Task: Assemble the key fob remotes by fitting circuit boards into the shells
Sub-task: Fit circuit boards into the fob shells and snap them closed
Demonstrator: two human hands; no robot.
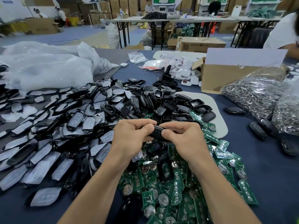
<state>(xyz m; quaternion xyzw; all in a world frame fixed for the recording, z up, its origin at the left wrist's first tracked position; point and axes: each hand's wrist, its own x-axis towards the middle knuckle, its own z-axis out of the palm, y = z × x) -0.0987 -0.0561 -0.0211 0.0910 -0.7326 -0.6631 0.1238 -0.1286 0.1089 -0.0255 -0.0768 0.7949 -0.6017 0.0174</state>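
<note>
I hold a black key fob shell (157, 132) between both hands above the table (267, 175), over its middle and nearer the near edge. My left hand (132, 135) curls over the shell's left end and my right hand (182, 136) pinches its right end, so the fingers (174, 126) of both hands are clamped on it. Only a narrow black strip of the shell shows between my knuckles. I cannot tell whether a board sits inside, or whether I hold one half or two.

A heap of green circuit boards (169, 191) lies under my wrists. My forearms cover part of it, and it is cut off at the bottom of the view. Just beyond my hands lies a pile of empty black shells (169, 101).

Grey button pads (48, 143) spread toward the left edge and are cut off there. Clear plastic bags (48, 67) are heaped at the far left corner.

By the right edge a clear bag of metal key rings (255, 94) is partly out of view. A cardboard box (218, 78) stands behind it, and what it holds is hidden
</note>
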